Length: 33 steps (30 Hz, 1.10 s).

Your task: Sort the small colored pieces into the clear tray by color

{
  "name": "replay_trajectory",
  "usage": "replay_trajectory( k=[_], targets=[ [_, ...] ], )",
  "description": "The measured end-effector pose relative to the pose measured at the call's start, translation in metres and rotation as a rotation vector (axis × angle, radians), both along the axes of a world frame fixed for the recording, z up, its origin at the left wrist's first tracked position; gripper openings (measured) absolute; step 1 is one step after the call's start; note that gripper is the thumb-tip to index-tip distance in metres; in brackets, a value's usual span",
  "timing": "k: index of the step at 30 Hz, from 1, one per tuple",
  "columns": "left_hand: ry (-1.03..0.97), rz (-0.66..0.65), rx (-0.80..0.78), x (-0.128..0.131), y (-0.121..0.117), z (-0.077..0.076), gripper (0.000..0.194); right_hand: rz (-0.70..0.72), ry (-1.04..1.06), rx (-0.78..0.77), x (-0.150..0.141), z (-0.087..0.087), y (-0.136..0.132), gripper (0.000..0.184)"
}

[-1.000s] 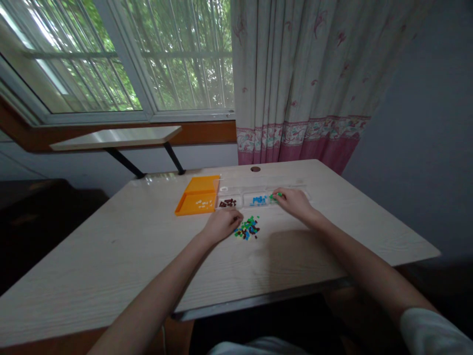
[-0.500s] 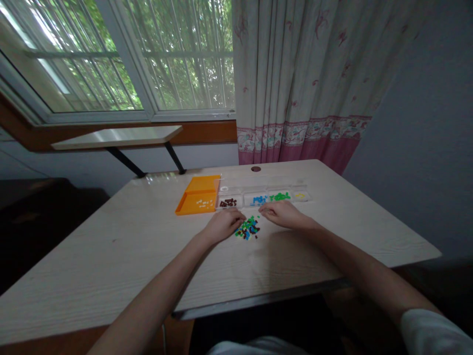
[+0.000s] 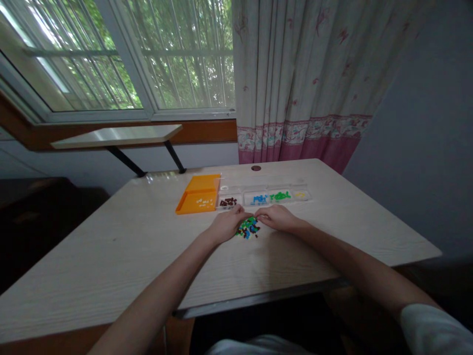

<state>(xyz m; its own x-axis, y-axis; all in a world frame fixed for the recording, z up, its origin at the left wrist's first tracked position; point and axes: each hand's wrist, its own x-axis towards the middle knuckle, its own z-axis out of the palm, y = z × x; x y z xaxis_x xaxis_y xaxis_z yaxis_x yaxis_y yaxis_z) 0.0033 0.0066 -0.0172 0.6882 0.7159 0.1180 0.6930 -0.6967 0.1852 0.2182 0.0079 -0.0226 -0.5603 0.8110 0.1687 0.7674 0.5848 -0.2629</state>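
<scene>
One mixed pile (image 3: 248,229), lots of fiddly bits

Looks like the picking-through step on my feed. My left hand (image 3: 225,226) is at the pile's 9 o'clock, my right hand (image 3: 280,217) at its 2, fingers curled on both. Can't tell if either's pinching anything. Clear tray (image 3: 247,198) spans 11 to 2, orange box (image 3: 187,201) at 10. Tiny stuff, so imo it calls for a fingertip pinch.

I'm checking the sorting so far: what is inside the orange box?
The orange box stands open, with small white pieces lying inside its near half. Anything tucked against the inner face of its near wall is hidden.
</scene>
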Motion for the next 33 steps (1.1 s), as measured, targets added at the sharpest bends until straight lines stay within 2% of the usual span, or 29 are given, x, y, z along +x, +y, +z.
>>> replay_trajectory(
  k=[7,13,19,28,33],
  targets=[
    [-0.041,-0.035,-0.021,-0.003,0.000,0.001,0.038,-0.022,-0.004,0.019,0.000,0.002,-0.001,0.022],
    [-0.255,0.016,-0.031,-0.001,0.002,0.002,0.028,-0.027,0.038,0.107,-0.002,0.001,-0.003,0.022],
    [-0.439,-0.004,-0.070,0.006,-0.003,0.008,0.019,0.029,0.148,0.152,-0.005,0.001,-0.008,0.020],
    [-0.440,0.006,-0.016,0.007,-0.005,0.007,0.014,0.100,0.259,0.225,-0.009,-0.004,-0.009,0.016],
    [-0.475,-0.011,0.002,0.006,-0.006,0.007,0.013,0.070,0.303,0.207,-0.009,-0.005,-0.009,0.018]
  ],
)
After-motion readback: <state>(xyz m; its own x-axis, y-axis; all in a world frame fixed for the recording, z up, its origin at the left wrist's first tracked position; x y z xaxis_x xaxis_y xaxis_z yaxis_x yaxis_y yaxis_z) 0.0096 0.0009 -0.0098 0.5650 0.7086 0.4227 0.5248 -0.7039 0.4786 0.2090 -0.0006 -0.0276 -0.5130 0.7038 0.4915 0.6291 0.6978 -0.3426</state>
